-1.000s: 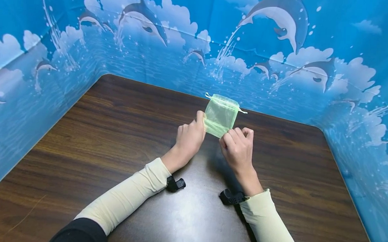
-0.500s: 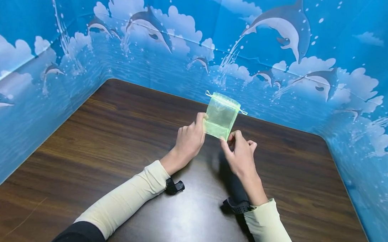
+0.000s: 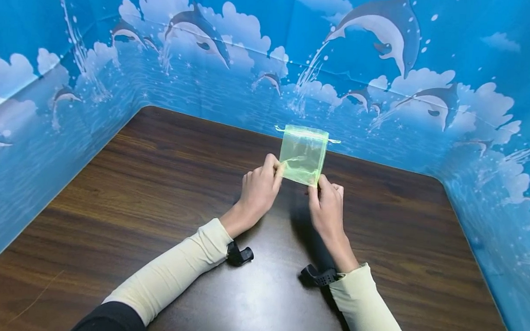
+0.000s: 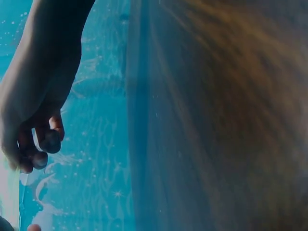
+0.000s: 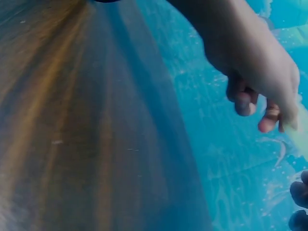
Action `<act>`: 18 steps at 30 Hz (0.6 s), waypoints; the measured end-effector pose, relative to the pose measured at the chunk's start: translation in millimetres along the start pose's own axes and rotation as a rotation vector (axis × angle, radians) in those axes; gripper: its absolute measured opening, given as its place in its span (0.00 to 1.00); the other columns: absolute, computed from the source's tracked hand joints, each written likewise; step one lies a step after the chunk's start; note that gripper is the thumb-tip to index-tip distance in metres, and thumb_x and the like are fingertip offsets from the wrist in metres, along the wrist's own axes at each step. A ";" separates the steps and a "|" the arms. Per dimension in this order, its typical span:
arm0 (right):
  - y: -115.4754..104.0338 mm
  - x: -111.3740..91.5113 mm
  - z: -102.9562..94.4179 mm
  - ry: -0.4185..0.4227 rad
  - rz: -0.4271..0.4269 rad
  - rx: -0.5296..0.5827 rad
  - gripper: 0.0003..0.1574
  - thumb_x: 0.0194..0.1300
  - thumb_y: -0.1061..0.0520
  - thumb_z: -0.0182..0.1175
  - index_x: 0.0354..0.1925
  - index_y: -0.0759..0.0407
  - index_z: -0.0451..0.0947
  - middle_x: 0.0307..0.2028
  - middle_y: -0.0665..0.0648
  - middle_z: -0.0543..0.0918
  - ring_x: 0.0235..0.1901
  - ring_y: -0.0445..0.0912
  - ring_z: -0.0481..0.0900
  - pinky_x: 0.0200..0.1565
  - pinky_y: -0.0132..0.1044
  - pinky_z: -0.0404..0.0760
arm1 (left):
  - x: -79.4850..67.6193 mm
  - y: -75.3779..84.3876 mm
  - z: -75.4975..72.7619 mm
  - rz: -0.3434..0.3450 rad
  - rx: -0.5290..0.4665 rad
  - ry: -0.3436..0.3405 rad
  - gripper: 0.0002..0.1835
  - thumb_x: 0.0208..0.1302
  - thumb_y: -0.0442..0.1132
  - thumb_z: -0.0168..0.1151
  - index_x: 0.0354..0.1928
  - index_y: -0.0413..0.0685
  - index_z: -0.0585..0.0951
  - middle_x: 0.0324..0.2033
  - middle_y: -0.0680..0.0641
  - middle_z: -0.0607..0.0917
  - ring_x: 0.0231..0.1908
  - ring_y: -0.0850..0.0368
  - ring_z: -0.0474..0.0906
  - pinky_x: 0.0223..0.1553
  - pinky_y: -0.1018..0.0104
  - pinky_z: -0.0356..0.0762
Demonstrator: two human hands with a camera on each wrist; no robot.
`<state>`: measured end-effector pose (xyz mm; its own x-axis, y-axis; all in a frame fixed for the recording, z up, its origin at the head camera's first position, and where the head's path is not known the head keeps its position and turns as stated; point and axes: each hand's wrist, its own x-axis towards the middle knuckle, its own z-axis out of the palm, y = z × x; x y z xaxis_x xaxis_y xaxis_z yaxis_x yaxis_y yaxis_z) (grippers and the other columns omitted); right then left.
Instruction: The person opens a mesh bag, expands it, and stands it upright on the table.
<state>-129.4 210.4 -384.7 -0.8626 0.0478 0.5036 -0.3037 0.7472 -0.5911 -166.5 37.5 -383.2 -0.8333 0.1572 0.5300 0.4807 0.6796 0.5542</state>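
Observation:
A small sheer light-green drawstring pouch (image 3: 304, 152) is held up above the table's far side, its drawstring edge at the top and a white string loop sticking out at each side. My left hand (image 3: 260, 187) pinches its lower left edge between thumb and index finger. At the lower right corner, my right hand (image 3: 328, 209) pinches the pouch the same way. In the left wrist view a strip of the pouch (image 4: 8, 197) shows below the left hand (image 4: 36, 106). The right wrist view has the pouch (image 5: 301, 127) at its right edge, by the right hand's fingertips.
The brown wood-grain table (image 3: 159, 181) fills the space under both arms. A blue curtain with dolphins (image 3: 232, 96) stands along its back and sides. A black camera strap is on each wrist, the left one (image 3: 240, 254) and the right one (image 3: 318, 275).
The right hand's fingers have shifted from a curled hold to a thumb-and-finger pinch at the pouch's lower right corner. The pouch has straightened and faces me more squarely. The left hand stays nearly in place.

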 end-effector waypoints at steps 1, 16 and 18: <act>-0.3 -0.5 1.3 0.013 -0.013 -0.004 0.18 0.83 0.54 0.49 0.37 0.62 0.79 0.26 0.60 0.85 0.25 0.54 0.76 0.49 0.49 0.64 | 0.2 -0.4 -0.6 -0.015 -0.002 -0.009 0.12 0.85 0.45 0.47 0.41 0.48 0.70 0.16 0.51 0.79 0.13 0.54 0.71 0.19 0.63 0.60; 8.9 -0.6 3.2 0.172 -0.102 -0.096 0.14 0.73 0.53 0.63 0.43 0.64 0.74 0.23 0.59 0.73 0.23 0.51 0.68 0.46 0.51 0.66 | 1.5 4.5 -4.7 0.144 0.051 -0.068 0.12 0.76 0.44 0.61 0.51 0.45 0.75 0.25 0.50 0.80 0.16 0.56 0.71 0.18 0.60 0.68; 8.7 -0.1 4.5 0.224 -0.129 -0.080 0.21 0.70 0.55 0.66 0.52 0.63 0.68 0.36 0.63 0.77 0.28 0.52 0.70 0.46 0.50 0.67 | 1.6 2.8 -4.0 0.199 0.076 -0.044 0.08 0.77 0.43 0.59 0.44 0.45 0.76 0.23 0.50 0.79 0.16 0.54 0.72 0.18 0.57 0.70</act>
<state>-133.8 213.9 -392.7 -0.7050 0.0876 0.7038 -0.3648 0.8062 -0.4658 -165.4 36.8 -378.3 -0.7360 0.3238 0.5946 0.6163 0.6840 0.3904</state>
